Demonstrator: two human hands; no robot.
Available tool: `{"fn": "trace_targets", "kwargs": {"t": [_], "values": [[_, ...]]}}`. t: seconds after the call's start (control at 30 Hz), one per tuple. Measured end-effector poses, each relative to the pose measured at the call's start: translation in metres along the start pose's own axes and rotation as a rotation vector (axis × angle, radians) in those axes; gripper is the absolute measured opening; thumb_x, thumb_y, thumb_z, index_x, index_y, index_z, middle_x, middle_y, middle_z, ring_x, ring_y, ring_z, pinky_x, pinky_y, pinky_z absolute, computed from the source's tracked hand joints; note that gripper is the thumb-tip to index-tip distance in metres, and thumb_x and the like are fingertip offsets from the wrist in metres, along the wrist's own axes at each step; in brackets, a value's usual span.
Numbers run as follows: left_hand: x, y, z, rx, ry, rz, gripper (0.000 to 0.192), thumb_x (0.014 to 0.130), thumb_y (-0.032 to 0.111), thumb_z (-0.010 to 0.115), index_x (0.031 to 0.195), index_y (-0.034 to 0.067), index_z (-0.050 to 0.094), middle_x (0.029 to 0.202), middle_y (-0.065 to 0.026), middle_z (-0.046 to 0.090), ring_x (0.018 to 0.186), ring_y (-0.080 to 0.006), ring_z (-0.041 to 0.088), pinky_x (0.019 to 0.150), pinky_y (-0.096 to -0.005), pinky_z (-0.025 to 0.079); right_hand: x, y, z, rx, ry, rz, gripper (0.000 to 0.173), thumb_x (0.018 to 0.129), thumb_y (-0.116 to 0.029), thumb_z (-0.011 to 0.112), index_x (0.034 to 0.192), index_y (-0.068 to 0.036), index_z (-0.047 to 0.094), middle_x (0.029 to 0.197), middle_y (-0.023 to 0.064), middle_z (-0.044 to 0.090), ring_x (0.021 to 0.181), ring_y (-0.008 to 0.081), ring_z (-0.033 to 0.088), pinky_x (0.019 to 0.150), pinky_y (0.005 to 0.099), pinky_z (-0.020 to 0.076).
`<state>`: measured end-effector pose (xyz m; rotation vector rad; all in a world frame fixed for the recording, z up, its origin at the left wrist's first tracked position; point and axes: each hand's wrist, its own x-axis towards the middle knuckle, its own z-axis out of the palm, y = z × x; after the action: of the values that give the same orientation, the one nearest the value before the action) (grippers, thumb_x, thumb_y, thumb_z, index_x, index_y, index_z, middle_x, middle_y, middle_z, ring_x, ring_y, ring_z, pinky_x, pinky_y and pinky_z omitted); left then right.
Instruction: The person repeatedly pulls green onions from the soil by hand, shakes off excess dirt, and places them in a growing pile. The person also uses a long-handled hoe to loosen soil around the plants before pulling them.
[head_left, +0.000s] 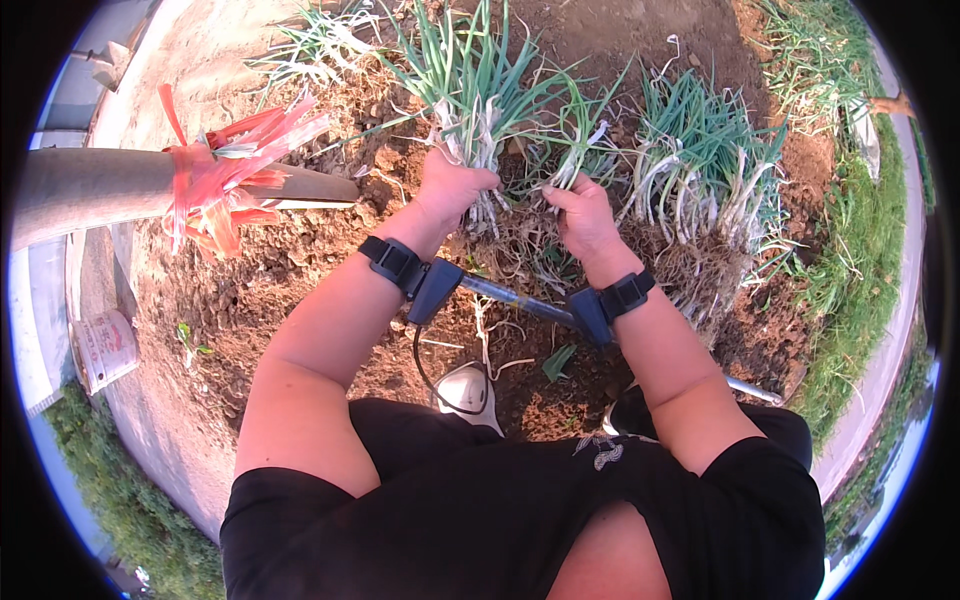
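Note:
My left hand (454, 184) is closed around a thick bunch of green onions (480, 82), gripping it low on the white stems. The leaves point away from me and the roots hang below the fist. Between the thumb and fingers of my right hand (589, 214) is a smaller bunch of green onions (581, 131), held near its base. Just right of that hand lies a large pile of green onions (690, 161), its tangled roots (697, 277) turned towards me. More loose roots and stems lie on the soil beneath both hands.
Red plastic strips (217, 180) are tied round a thick pole (97, 184) at the left. A metal tube (525, 300) lies below my wrists. More onions (322, 45) lie at the far left. A bucket (105, 349), grass (855, 277) and another person's hand (892, 105) appear near the edges.

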<state>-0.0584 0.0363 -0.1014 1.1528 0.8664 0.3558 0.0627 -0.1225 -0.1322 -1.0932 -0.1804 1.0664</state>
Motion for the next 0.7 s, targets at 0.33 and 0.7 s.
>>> {"fn": "trace_targets", "kwargs": {"t": [0.33,0.7], "values": [[0.002,0.027,-0.041,-0.087,-0.084,0.026,0.041,0.070,-0.013,0.063,0.107,0.002,0.055,0.089,-0.0077,0.063,0.075,-0.0175,0.063,0.068,-0.0304,0.054,0.014,-0.061,-0.030,-0.333,0.217,-0.192,0.014,0.081,0.000,0.062,0.095,0.002,0.063,0.085,0.0035,0.064,0.073,0.0094,0.057,0.068,0.0238,0.0454],[-0.003,0.016,-0.011,-0.037,-0.034,0.026,0.043,0.064,-0.013,0.064,0.104,-0.001,0.056,0.094,-0.0074,0.064,0.084,-0.0188,0.063,0.075,-0.0304,0.052,-0.001,-0.020,0.015,-0.246,0.028,0.021,0.013,0.085,-0.001,0.057,0.097,0.001,0.062,0.083,0.0041,0.064,0.073,0.0118,0.060,0.065,0.0255,0.0489]]}}
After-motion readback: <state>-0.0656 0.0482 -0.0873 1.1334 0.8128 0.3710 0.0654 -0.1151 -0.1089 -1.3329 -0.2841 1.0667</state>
